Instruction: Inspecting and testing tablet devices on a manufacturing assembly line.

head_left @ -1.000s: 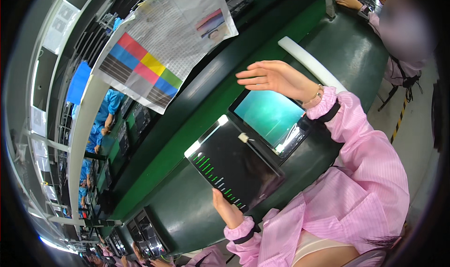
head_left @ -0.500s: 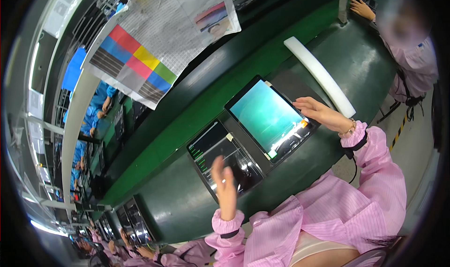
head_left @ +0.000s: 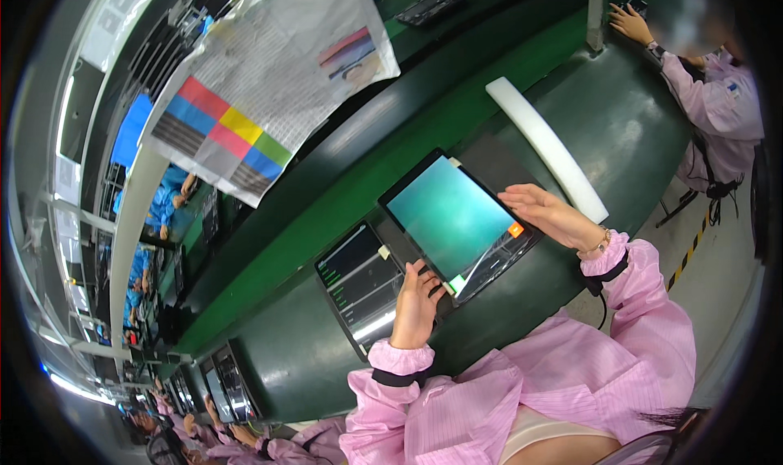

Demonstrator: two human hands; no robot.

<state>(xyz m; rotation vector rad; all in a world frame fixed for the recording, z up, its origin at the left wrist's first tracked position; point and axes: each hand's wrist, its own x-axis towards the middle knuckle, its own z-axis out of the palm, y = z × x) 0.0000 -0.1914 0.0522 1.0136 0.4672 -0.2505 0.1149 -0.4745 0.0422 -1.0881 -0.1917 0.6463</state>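
Observation:
A tablet (head_left: 453, 216) with a lit green-blue screen lies at the middle of the bench, bearing an orange sticker (head_left: 515, 230) near its lower right corner. My right hand (head_left: 559, 219) is open beside its right edge, fingers stretched out toward the rim. At the lower left edge is my left hand (head_left: 418, 306), also open, fingers apart and close to the tablet's side; whether they touch it I cannot tell. Left of the lit tablet lies a second tablet (head_left: 355, 273) with a dark screen showing green lines, partly covered by my left hand.
A curved white foam strip (head_left: 555, 151) lies right of the lit tablet on the green bench (head_left: 302, 334). A printed sheet with colour blocks (head_left: 277, 65) hangs at upper left. More tablets (head_left: 232, 387) lie further left. A co-worker (head_left: 710, 90) sits at far right; others sit left.
My left hand has moved right, from over the dark tablet to the lit tablet's lower left edge. My right hand stays by the right edge. The whole view has shifted slightly.

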